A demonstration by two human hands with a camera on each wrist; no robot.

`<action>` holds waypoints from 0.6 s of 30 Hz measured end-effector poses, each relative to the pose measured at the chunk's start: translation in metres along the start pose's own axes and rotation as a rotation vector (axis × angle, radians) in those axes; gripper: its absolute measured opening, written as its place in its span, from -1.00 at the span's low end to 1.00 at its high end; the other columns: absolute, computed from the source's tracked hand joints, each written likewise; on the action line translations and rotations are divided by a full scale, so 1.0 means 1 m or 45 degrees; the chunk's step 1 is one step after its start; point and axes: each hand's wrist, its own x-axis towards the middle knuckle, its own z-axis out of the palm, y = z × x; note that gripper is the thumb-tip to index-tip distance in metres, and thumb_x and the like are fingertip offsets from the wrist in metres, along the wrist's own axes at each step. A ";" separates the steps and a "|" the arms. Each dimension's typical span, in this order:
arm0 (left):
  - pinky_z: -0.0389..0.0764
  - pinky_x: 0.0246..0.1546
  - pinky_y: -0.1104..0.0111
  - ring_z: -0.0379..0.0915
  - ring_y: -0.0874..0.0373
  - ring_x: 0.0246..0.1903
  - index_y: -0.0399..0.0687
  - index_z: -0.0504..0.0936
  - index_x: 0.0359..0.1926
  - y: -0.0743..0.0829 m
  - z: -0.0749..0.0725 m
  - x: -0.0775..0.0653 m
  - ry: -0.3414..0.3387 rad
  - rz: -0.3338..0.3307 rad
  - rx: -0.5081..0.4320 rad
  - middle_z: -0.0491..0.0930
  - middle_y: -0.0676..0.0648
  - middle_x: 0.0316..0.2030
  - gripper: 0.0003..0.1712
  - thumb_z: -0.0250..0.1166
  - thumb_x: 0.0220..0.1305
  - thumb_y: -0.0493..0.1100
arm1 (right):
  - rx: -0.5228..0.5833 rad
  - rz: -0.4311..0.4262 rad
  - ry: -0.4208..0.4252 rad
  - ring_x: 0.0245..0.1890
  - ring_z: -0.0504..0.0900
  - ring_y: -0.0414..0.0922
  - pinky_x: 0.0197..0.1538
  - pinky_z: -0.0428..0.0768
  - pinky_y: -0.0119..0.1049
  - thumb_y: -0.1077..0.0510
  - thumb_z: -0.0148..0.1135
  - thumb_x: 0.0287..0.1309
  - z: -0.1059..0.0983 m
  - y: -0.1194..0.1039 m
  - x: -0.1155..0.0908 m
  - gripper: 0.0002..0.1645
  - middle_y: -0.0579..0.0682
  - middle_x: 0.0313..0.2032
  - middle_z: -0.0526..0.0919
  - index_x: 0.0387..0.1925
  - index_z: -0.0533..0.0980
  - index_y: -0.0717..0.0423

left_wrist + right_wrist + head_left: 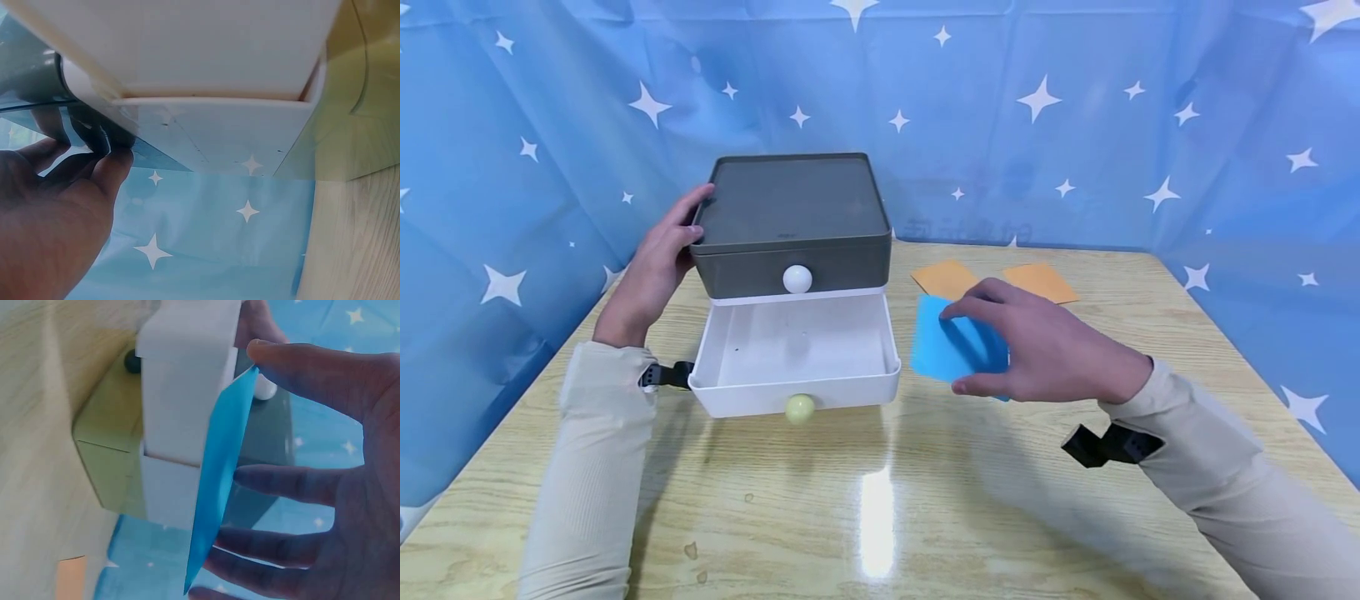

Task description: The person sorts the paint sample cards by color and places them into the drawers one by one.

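A small drawer box (797,200) with a dark grey top stands on the table. My left hand (658,258) grips its left side, fingertips over the lid's edge and the thumb by the front corner. Below the grey drawer with its white knob (797,279), a white drawer (805,393) is pulled out toward me. My right hand (1037,346) holds a blue square of paper (958,342) to the right of this drawer. In the right wrist view, the thumb is at one corner of the blue paper (225,444) and the fingers spread along its back.
Two orange paper squares (943,277) (1041,282) lie on the table behind the right hand. A pale green knob (800,408) sits low at the white drawer's front. The starry blue curtain (962,125) hangs close behind the box and along both sides.
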 end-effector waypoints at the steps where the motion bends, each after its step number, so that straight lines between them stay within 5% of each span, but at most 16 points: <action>1: -0.05 0.55 -0.13 -0.14 -0.16 0.54 0.30 0.01 0.59 0.000 0.000 0.000 0.000 0.000 0.002 -0.20 0.02 0.62 -0.36 -0.32 0.54 -0.02 | -0.001 -0.018 0.001 0.01 0.60 0.07 -0.05 0.69 0.01 -0.18 0.55 -0.08 -0.002 -0.002 0.002 -0.20 0.06 0.16 0.52 0.22 0.52 -0.09; 18: -0.02 0.54 -0.13 -0.12 -0.16 0.52 0.29 0.02 0.59 0.000 0.000 -0.001 -0.001 0.007 0.011 -0.19 0.00 0.62 -0.36 -0.32 0.54 -0.01 | 0.126 -0.266 -0.099 0.10 0.52 -0.04 0.09 0.61 -0.08 -0.22 0.50 0.01 -0.013 -0.031 0.037 -0.25 -0.02 0.17 0.52 0.23 0.51 -0.11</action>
